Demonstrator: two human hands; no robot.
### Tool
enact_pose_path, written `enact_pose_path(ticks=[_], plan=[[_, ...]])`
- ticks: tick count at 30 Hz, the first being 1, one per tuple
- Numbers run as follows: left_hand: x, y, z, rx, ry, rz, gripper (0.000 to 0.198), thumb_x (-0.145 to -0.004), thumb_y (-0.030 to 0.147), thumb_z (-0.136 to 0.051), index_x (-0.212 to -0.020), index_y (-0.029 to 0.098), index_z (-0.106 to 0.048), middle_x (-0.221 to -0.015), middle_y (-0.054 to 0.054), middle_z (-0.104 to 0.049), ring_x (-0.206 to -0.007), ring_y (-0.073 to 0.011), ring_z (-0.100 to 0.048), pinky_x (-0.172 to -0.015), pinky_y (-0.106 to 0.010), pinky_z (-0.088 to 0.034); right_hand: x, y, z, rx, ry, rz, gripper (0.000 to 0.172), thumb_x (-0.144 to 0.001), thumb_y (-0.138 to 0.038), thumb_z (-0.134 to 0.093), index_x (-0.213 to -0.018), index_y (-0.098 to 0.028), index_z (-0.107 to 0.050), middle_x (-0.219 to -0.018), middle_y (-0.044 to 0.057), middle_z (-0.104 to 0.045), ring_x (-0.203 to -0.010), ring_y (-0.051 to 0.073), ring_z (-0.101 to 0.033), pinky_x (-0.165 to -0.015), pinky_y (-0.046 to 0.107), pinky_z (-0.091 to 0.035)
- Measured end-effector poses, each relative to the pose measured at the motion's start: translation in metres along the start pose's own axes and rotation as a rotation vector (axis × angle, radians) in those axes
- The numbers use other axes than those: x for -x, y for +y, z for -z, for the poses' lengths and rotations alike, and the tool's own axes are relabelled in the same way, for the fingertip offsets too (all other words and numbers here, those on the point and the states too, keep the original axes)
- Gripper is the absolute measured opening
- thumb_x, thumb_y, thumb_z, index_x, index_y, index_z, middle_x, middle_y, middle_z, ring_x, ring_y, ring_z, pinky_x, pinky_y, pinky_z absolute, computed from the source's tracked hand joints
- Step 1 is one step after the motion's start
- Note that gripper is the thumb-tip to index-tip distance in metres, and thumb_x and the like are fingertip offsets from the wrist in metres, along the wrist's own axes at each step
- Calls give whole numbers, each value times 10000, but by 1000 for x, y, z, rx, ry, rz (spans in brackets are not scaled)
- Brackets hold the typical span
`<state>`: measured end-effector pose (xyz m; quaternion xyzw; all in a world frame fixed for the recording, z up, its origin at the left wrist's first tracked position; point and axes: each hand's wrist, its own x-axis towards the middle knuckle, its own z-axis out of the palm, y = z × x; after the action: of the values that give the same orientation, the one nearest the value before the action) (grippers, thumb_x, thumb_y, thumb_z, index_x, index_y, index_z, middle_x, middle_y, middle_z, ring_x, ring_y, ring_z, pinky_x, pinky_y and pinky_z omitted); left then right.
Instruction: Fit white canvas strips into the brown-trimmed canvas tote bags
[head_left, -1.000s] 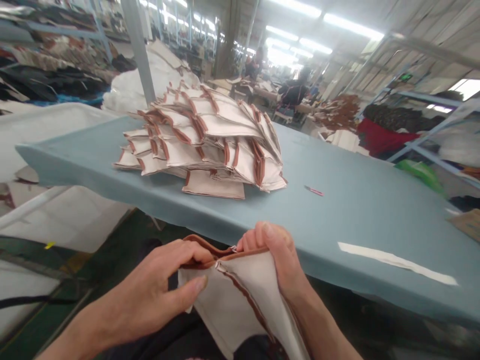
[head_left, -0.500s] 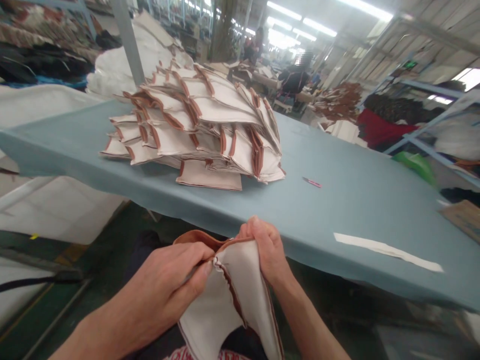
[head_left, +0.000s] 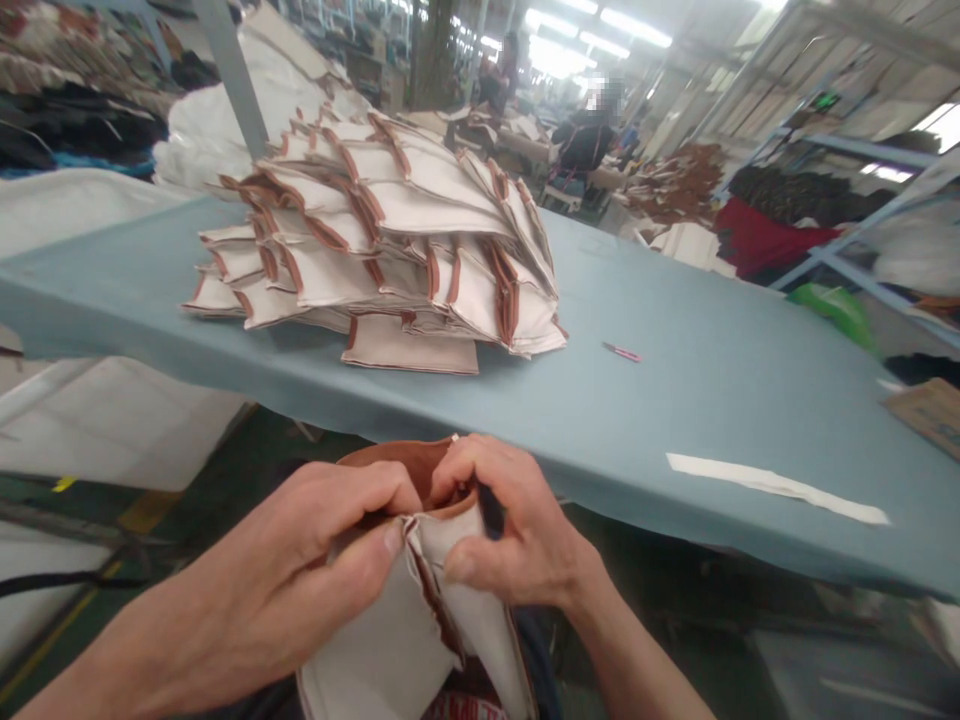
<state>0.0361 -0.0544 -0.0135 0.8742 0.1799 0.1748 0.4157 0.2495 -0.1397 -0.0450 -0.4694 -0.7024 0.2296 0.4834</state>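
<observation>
A cream fabric piece with brown lining and edging, like a sewn bag (head_left: pixel 375 635), hangs between my hands in front of the table edge. My left hand (head_left: pixel 322 560) pinches its rim beside a seam, thumb outside and fingers over the brown inside. My right hand (head_left: pixel 517 530) grips the rim just right of that seam, its fingers reaching into the opening and its thumb on the cream outside. A ragged brown edge shows along the seam below. The fingertips inside are partly hidden.
A blue-covered table (head_left: pixel 697 410) bears a large pile of similar cream and brown pieces (head_left: pixel 390 230). Small pink-handled thread snips (head_left: pixel 622 352) and a white fabric strip (head_left: pixel 776 488) lie to the right. A person (head_left: pixel 585 140) sits farther back.
My right hand has moved left along the rim, toward the seam, and its fingers now curl into the opening. My left hand keeps its pinch. The view has shifted slightly.
</observation>
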Motion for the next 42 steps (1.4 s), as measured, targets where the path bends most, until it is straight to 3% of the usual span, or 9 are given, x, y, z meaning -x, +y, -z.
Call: enact_pose_path(ticks=[4, 8, 16, 22, 28, 35, 42], plan=[[2, -3, -5, 66, -11, 87, 241, -929, 188, -465, -716, 228, -571, -688, 82, -602, -607, -92, -549, -567, -177, -413, -5, -2, -13, -3, -8, 43, 488, -966, -660, -746, -801, -240, -561, -744, -17, -637, -689, 166, -557, -708, 325, -412], [3, -6, -8, 136, -27, 166, 229, -903, 226, -477, -686, 225, -551, -684, 61, -587, -600, -109, -528, -541, -198, -401, -3, 7, -19, -105, -61, 20, 480, -997, -579, -746, -755, -235, -515, -721, -35, -597, -674, 144, -529, -704, 309, -403], [6, -22, -12, 373, -57, 325, 222, -866, 302, -570, -671, 202, -606, -705, 46, -609, -648, -129, -544, -585, -204, -412, 6, 22, -29, -334, -187, -165, 463, -1013, -576, -719, -773, -214, -557, -719, -43, -562, -649, 120, -462, -638, 266, -372], [15, -33, -13, 472, -91, 402, 257, -878, 382, -591, -699, 197, -594, -699, 46, -557, -627, -124, -480, -552, -206, -376, 6, 19, -35, -275, -181, -171, 312, -1013, -377, -708, -794, -207, -565, -729, -47, -564, -655, 111, -479, -649, 248, -380], [19, -33, -6, 371, -150, 339, 300, -919, 392, -630, -709, 219, -505, -665, 87, -423, -583, -97, -366, -508, -192, -298, 3, 14, -41, -187, -192, -90, 315, -1029, -367, -670, -790, -216, -532, -721, -54, -559, -656, 111, -484, -663, 252, -376], [34, -38, 6, 226, -247, 295, 333, -1039, 394, -546, -805, 202, -685, -685, 57, -586, -612, -110, -474, -539, -197, -350, 1, 7, -41, -112, -246, -78, 301, -1061, -400, -646, -839, -207, -585, -767, -26, -642, -695, 123, -542, -686, 257, -396], [43, -32, 20, 153, -290, 236, 251, -1014, 293, -571, -852, 216, -748, -750, 46, -716, -654, -109, -592, -596, -190, -422, 0, 4, -46, -47, -292, -21, 193, -928, -298, -713, -797, -216, -596, -727, -43, -631, -657, 127, -532, -715, 287, -406]])
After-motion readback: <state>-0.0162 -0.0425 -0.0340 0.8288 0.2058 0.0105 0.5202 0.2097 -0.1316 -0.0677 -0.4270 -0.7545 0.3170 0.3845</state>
